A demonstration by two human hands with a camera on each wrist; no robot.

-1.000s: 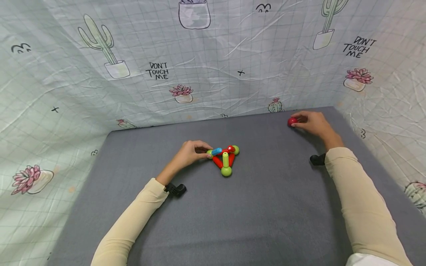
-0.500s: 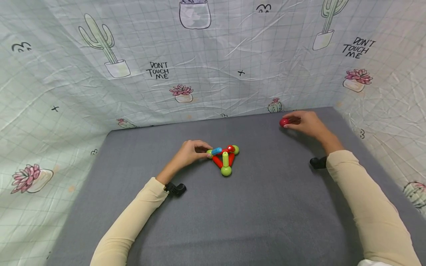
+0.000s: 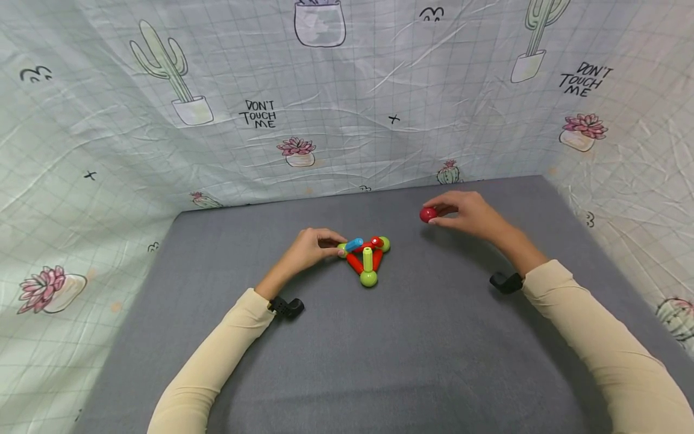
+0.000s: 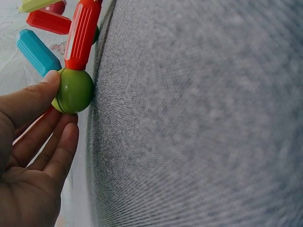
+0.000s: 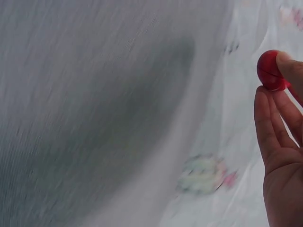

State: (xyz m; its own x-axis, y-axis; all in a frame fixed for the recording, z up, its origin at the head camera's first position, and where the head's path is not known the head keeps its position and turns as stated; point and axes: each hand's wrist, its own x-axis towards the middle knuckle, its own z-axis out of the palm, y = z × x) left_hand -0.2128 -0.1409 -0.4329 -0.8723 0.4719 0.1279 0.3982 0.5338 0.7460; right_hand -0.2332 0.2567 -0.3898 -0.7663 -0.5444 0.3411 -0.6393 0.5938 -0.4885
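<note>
On the grey table lies a triangle of red rods (image 3: 355,263) joined at the corners by green balls (image 3: 368,278). From the corners rise a blue rod (image 3: 355,244), a yellow-green rod (image 3: 368,260) and a red upright rod (image 3: 378,242). My left hand (image 3: 306,251) pinches the left corner's green ball (image 4: 75,92) between thumb and fingers. To the right of the triangle and apart from it, my right hand (image 3: 470,214) holds a red ball (image 3: 428,215) at its fingertips. The right wrist view shows this red ball (image 5: 268,71) between thumb and fingers, with a seam across it.
A grey cloth covers the table (image 3: 325,355). Behind it and at both sides hangs a pale curtain (image 3: 347,84) printed with cacti and lettering. A black strap device (image 3: 287,308) is on the left wrist, another black strap device (image 3: 506,282) on the right.
My right hand has carried the red ball leftward and slightly nearer to me, toward the triangle. The left hand and the rod triangle have stayed almost still.
</note>
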